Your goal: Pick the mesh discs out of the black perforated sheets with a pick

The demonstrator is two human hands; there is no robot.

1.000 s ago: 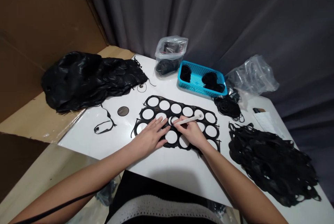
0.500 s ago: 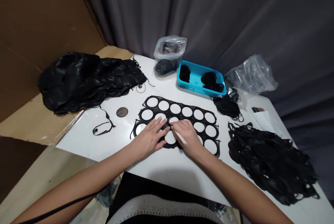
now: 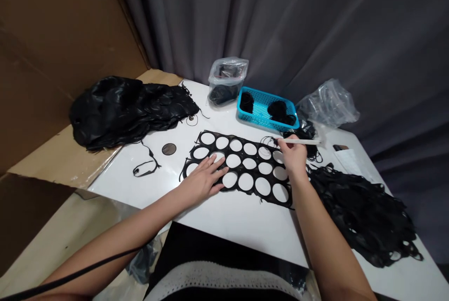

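Note:
A black sheet (image 3: 239, 170) with rows of round cut-outs lies flat on the white table (image 3: 252, 226), white showing through the holes. My left hand (image 3: 203, 180) rests on its left part, fingers spread and palm down. Over the sheet's far right corner, my right hand (image 3: 294, 157) is closed around a slim white pen-like tool (image 3: 306, 141). Thin black rings (image 3: 268, 142) hang by the fingertips at the tool's left end. Whether the tool or the fingers hold them, I cannot tell.
A large black pile (image 3: 122, 109) lies at left, and loose black cut sheets (image 3: 361, 212) at right. Behind stand a blue basket (image 3: 261, 121) with black bundles and a clear bag (image 3: 228, 81). A dark disc (image 3: 169, 149) lies left of the sheet.
My right hand has lifted from the sheet's middle and moved right and away from me, with the white tool and thin black rings. My left hand stays on the sheet.

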